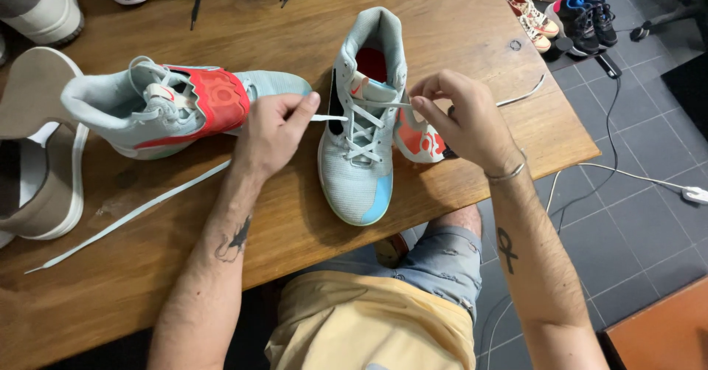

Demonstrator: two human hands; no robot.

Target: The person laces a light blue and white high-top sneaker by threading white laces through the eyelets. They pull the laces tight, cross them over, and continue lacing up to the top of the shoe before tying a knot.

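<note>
White lace point(328, 118) is pinched taut by the left hand point(269, 134) and right hand point(461, 119) across the pale blue sneaker point(361, 141); even tension should be kept.

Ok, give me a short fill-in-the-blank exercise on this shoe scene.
1. Both hands pull a white lace across the upright ____.
2. The second shoe lies on its ____.
3. The loose lace trails over the ____ table.
4. The right hand wears a ____ at the wrist.

Missing words: shoe; side; wooden; bracelet
</note>
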